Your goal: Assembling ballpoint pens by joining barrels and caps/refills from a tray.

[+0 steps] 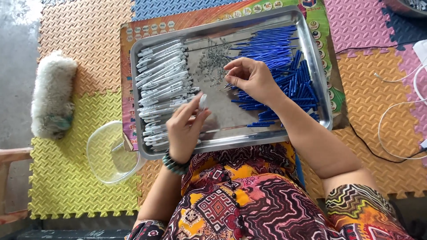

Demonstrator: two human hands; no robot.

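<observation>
Pen barrel (203,101), white-grey, is pinched upright between the thumb and fingers of the left hand (187,129) at the centre of the frame, just above the bare lower middle of the metal tray (318,66). The left hand's grasp is firm around the barrel's lower length, with the capped end showing above the fingertips. The right hand (251,78) is just right of centre, its thumb and forefinger drawn together at the edge of the small metal springs (212,62) scattered in the tray's upper middle; whether a spring sits between the fingertips cannot be told at this size. Blue refills (275,58) lie heaped along the right side of the tray, under and beyond the right wrist. More white barrels (162,75) are stacked in rows along the tray's left side. A clear plastic bowl (106,153) stands off the tray at lower left, on the foam floor mat (80,40); a fluffy grey bundle (52,95) lies at the far left. Judgement: the step in hand appears to be pen assembly, at the point of picking a small part. The next move would call for fine alignment of that part with the barrel's open end, with the barrel held steady.
</observation>
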